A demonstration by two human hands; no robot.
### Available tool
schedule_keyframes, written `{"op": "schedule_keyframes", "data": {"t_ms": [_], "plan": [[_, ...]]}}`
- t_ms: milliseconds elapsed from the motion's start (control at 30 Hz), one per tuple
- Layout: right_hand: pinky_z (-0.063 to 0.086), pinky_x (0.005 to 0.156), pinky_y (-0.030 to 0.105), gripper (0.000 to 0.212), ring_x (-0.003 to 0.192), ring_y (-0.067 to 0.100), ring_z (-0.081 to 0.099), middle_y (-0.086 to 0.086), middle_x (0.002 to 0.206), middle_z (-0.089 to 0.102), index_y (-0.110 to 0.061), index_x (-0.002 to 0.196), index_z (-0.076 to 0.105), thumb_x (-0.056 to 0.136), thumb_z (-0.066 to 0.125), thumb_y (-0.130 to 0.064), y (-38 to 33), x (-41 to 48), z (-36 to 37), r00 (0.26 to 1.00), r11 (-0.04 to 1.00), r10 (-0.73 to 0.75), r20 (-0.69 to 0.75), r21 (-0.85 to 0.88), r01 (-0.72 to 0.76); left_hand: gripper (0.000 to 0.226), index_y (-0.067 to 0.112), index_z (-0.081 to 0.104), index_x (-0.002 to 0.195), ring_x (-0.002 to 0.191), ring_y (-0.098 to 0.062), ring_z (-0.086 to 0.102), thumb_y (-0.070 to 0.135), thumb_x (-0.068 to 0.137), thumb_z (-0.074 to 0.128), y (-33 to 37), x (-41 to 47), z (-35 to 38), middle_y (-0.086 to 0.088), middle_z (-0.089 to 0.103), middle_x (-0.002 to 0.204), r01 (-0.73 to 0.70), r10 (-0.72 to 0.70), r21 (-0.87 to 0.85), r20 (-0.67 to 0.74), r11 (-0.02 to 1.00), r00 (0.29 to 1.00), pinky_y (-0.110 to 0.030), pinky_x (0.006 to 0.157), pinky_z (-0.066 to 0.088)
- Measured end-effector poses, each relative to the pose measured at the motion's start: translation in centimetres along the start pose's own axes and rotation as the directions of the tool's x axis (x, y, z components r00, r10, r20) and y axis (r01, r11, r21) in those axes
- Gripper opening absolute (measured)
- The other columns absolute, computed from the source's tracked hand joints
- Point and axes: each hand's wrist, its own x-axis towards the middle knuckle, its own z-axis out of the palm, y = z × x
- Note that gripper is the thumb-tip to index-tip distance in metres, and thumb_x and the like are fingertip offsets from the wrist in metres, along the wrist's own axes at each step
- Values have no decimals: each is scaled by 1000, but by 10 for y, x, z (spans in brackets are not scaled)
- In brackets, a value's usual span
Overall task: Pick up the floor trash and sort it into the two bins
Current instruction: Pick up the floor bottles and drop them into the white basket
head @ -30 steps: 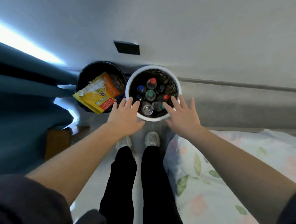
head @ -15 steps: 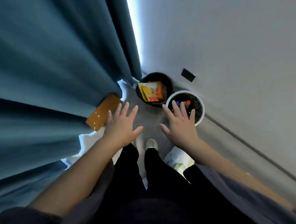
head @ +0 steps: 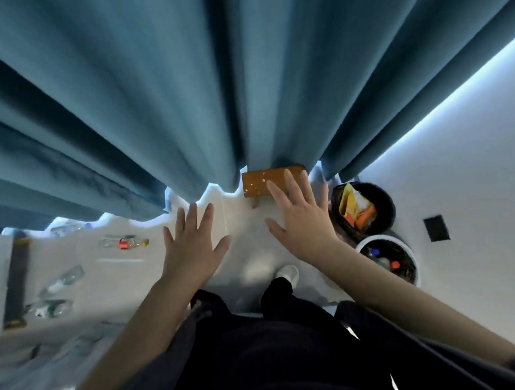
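Head view: both hands are out in front, palms down, holding nothing. The left hand (head: 193,252) has its fingers spread wide; the right hand (head: 299,222) is the same, its fingertips overlapping a brown flat board (head: 257,183) at the hem of the teal curtain (head: 245,91).

Trash on the pale floor, left of the hands:
- Clear plastic bottle with red label (head: 124,242): on its side, long axis left-right, yellowish cap end toward the left hand.
- Clear plain bottle (head: 62,281): on its side, axis diagonal, lower-left to upper-right.
- Clear bottle with green label (head: 49,307): on its side, roughly left-right, blurred.

That's 3 bottles; a fourth shape by the hem is too blurred to call.

There are 2 bins at the right, touching: the black round bin (head: 384,194) holds one yellow-orange snack bag (head: 355,209), and the white-rimmed round bin (head: 379,238) holds capped bottles.

Versus 0.5 s ago, the view has swung left. The bins have gone from centre to the right edge, the floor bottles are newly in frame, and the hands are still spread and empty.
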Motion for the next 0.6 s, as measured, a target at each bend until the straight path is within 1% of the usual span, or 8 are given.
{"op": "schedule_keyframes", "data": {"t_ms": [100,233,333,400,500,600], "plan": [[-5,113,60,69,147,31,-10,4,161,-4,-30,153,9,95,38,-53,-62,19,4,997,996,-81,11,-39,81,72,26,1,152,146,-25,-8,56,94,33,-55,-9,-3,-3,-6,160,65,-67,-70,-31,995,997,-54,115,5],[-3,113,60,70,147,31,-10,4,161,-3,-29,152,8,95,40,-52,-152,37,19,987,986,-157,42,-44,159,72,26,4,152,147,-26,-5,56,94,34,-142,-19,-15,-4,-2,160,141,-152,-129,-88,982,984,-54,116,7],[-3,114,59,69,147,30,-10,3,161,-5,-31,152,7,95,39,-53,-218,50,34,976,978,-201,88,-44,205,73,25,6,152,147,-28,-3,57,93,35,-212,-27,-21,-5,0,160,217,-239,-170,-121,961,964,-53,115,7],[-2,115,60,69,147,30,-12,3,161,-7,-30,151,5,95,38,-52,-259,60,40,962,968,-240,130,-39,247,73,25,6,152,147,-28,-3,57,93,36,-253,-33,-26,-6,0,160,266,-292,-195,-119,944,949,-53,115,7],[-4,114,59,69,146,30,-13,2,160,-11,-30,152,4,96,37,-52,-312,74,45,934,943,-318,162,-50,330,74,25,5,152,147,-27,-4,56,93,36,-301,-41,-34,-6,-1,160,334,-370,-252,-112,908,922,-54,115,6],[-4,114,59,69,146,28,-15,1,160,-13,-30,151,3,95,38,-51,-352,87,47,908,918,-377,182,-55,393,74,26,3,152,147,-27,-5,56,93,37,-332,-47,-36,-5,-2,160,383,-431,-300,-114,874,895,-53,116,4]]}}
